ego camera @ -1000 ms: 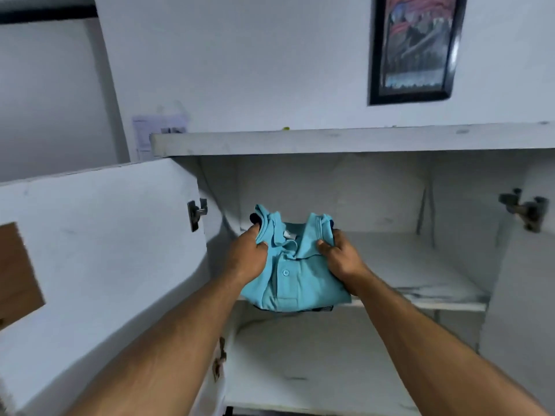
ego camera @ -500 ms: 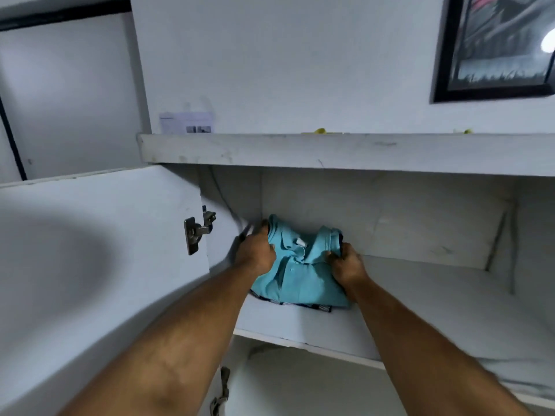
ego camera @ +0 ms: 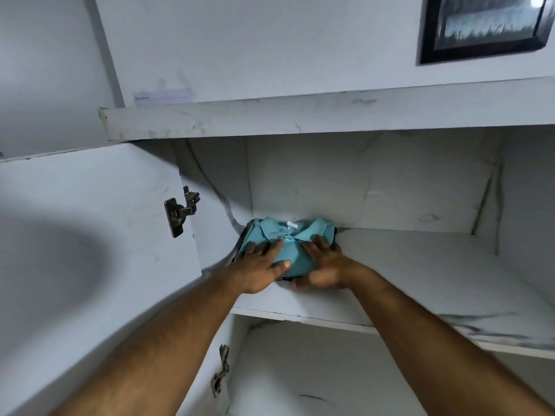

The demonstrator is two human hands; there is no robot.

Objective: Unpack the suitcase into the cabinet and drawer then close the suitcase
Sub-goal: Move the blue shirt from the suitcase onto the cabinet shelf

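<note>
A folded teal polo shirt [ego camera: 295,235] lies on top of a darker folded garment in the back left corner of the cabinet's upper shelf [ego camera: 390,283]. My left hand [ego camera: 259,270] lies flat on the shirt's front left part with fingers spread and straight. My right hand [ego camera: 322,267] rests on the shirt's front right edge, fingers extended over the cloth; its lower part is blurred. The suitcase and the drawer are out of view.
The cabinet's left door [ego camera: 90,250] stands open with two metal hinges [ego camera: 180,211]. A lower shelf [ego camera: 315,379] shows below. A white ledge [ego camera: 300,115] tops the cabinet and a black-framed picture [ego camera: 486,25] hangs on the wall at the top right.
The clothes stack slid further back into the shelf's left corner. Both hands let go of its sides and now lie flat on the front of the shirt.
</note>
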